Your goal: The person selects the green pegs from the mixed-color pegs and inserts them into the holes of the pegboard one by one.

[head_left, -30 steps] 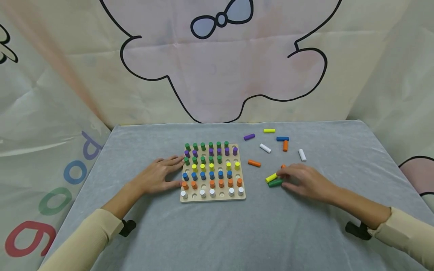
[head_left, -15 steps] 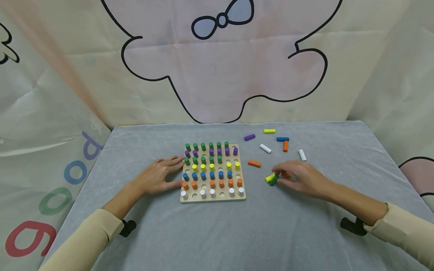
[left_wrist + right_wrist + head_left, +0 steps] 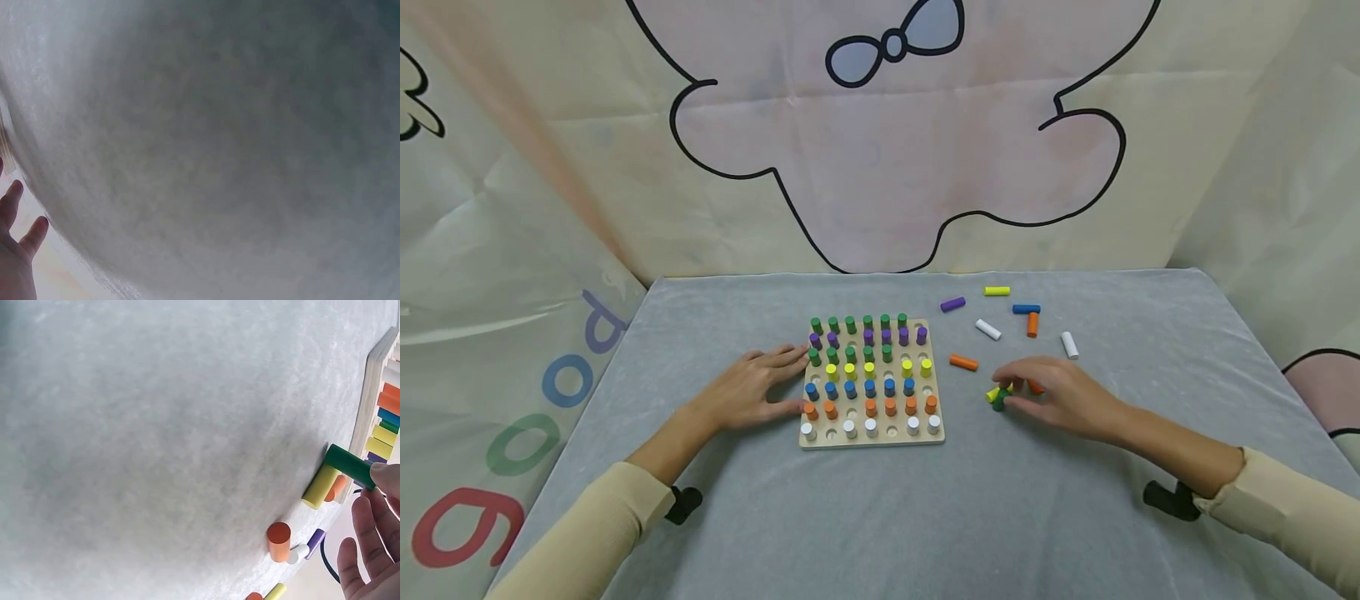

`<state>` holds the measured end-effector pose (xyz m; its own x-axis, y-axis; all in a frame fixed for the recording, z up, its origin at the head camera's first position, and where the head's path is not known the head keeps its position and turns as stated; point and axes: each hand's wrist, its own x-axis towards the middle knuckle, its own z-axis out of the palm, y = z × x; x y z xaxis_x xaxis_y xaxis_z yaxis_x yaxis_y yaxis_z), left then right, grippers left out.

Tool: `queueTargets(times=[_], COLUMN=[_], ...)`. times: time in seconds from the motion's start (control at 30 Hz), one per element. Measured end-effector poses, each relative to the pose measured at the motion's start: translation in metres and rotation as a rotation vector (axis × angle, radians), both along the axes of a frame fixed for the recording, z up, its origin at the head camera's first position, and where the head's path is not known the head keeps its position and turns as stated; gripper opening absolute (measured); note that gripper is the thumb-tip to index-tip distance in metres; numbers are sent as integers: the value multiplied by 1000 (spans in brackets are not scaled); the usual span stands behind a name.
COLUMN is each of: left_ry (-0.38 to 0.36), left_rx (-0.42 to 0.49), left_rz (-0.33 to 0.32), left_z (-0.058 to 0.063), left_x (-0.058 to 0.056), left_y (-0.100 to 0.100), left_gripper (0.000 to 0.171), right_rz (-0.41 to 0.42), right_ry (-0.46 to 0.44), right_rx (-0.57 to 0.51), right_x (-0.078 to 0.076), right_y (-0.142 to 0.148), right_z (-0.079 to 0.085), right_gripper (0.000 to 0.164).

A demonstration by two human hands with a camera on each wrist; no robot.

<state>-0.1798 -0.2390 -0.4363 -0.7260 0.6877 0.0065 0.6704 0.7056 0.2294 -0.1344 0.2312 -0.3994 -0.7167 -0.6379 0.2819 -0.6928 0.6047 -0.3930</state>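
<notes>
A wooden pegboard point(image 3: 872, 445) stands on the grey cloth, with rows of green, purple, yellow, blue, orange and white pegs and some bare holes. Along its left edge rests my left hand point(image 3: 741, 390), fingers extended and thumb spread toward the near corner. My right hand point(image 3: 1060, 396) is to the right of the board, low over the cloth. In the right wrist view its thumb and fingertips pinch a green peg point(image 3: 349, 465) by one end, tilted. Right beside that peg lies a yellow peg point(image 3: 320, 487). An orange peg point(image 3: 1035, 387) is partly hidden by the right hand.
Loose pegs lie right of the board: an orange peg point(image 3: 964, 362), a purple peg point(image 3: 952, 305), a yellow peg point(image 3: 997, 291), a blue peg point(image 3: 1026, 309), another orange peg point(image 3: 1033, 324) and two white pegs point(image 3: 988, 329). A printed curtain point(image 3: 880, 167) hangs behind the table.
My right hand has moved a little left, and the green peg beside the yellow one has been tipped up between its fingers. The left hand and the board stay in place.
</notes>
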Motion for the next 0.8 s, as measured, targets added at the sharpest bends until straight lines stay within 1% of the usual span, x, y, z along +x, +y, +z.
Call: queueTargets(times=[0.17, 0.37, 0.6, 0.73, 0.8], left_ry=[-2, 3, 14, 20, 23], left_rx=[-4, 5, 10, 23, 27], left_rz=[0, 2, -2, -7, -9], left_z=[0, -1, 0, -2, -2], left_x=[0, 0, 0, 0, 0], left_y=[0, -1, -1, -1, -2], left_gripper=[76, 75, 76, 76, 76], right_rz=[-6, 8, -28, -47, -46], right_ry=[-9, -20, -94, -111, -115], right_rx=[-5, -20, 38, 88, 95], right_x=[-3, -15, -30, -39, -43], right_y=[-3, -10, -24, -32, -35], right_z=[5, 15, 22, 24, 25], right_gripper=[36, 34, 30, 30, 30])
